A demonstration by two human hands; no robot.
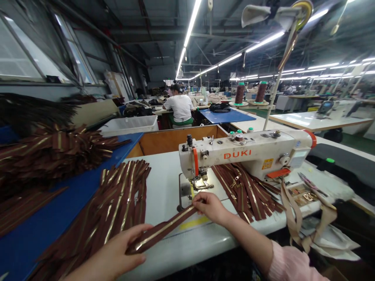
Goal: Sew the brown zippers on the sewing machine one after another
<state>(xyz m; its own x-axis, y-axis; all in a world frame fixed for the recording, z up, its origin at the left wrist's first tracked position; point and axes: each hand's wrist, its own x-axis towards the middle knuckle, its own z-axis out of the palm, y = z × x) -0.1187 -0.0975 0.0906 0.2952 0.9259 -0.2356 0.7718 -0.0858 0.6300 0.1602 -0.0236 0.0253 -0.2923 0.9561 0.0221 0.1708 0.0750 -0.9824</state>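
Where the table [162, 166] has bare room at twelve o'clock from the one held zipper [166, 229], and the near edge runs by at five, one machine [243, 154] stands at one to two o'clock. Of two zipper piles [127, 195], one lies on the table at ten and one at two, the zipper slanting between them. The right hand [211, 207], one of two, pinches the zipper's end at two, while the left hand [120, 248] curves about the end at eight, pressed or loose I cannot tell.
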